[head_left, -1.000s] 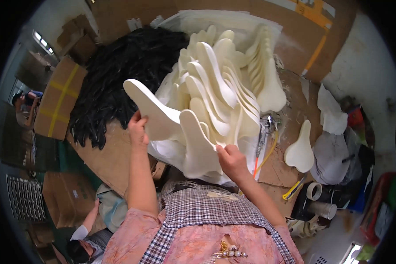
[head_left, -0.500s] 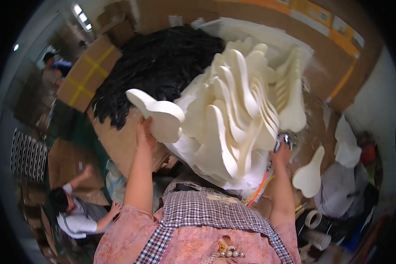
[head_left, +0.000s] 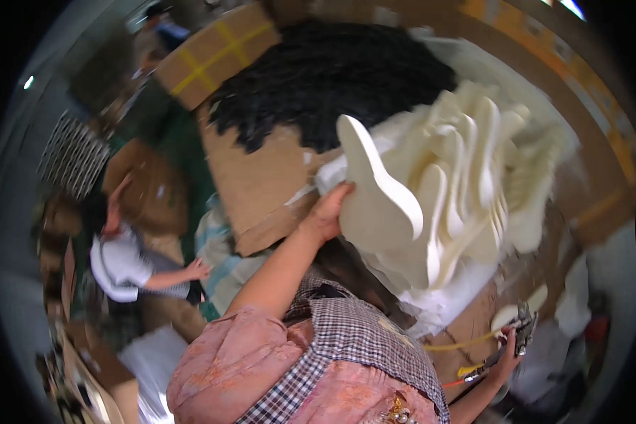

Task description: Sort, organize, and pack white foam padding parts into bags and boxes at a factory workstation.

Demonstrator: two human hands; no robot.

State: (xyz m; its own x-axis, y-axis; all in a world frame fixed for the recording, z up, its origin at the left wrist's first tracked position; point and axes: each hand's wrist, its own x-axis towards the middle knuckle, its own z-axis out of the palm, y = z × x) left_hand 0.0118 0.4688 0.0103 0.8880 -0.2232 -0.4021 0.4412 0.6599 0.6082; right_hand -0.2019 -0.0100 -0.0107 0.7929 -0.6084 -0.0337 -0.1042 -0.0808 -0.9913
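My left hand (head_left: pixel 330 212) grips the edge of a cream foam saddle pad (head_left: pixel 376 201), with its narrow end up and its broad end toward the lower right. The pad is held at the near left side of a pile of like foam pads (head_left: pixel 484 166) lying on white sheeting. At the lower right, my right hand (head_left: pixel 505 360) is closed round a metal spray gun (head_left: pixel 524 329) with a yellow and an orange hose. Under the gun, a single foam pad (head_left: pixel 537 299) lies partly hidden.
A heap of black pieces (head_left: pixel 332 81) lies on the cardboard (head_left: pixel 261 177) behind and left. At the left stands another person (head_left: pixel 124 261), arms reaching out. A white woven sack (head_left: pixel 222 244) is beside my left arm, and clear plastic bags (head_left: pixel 540 339) lie at the right.
My view has turned. The left hand still holds the foam pad, now nearer the pile. My right hand has moved away from the pile, outward to the lower right, with the spray gun.
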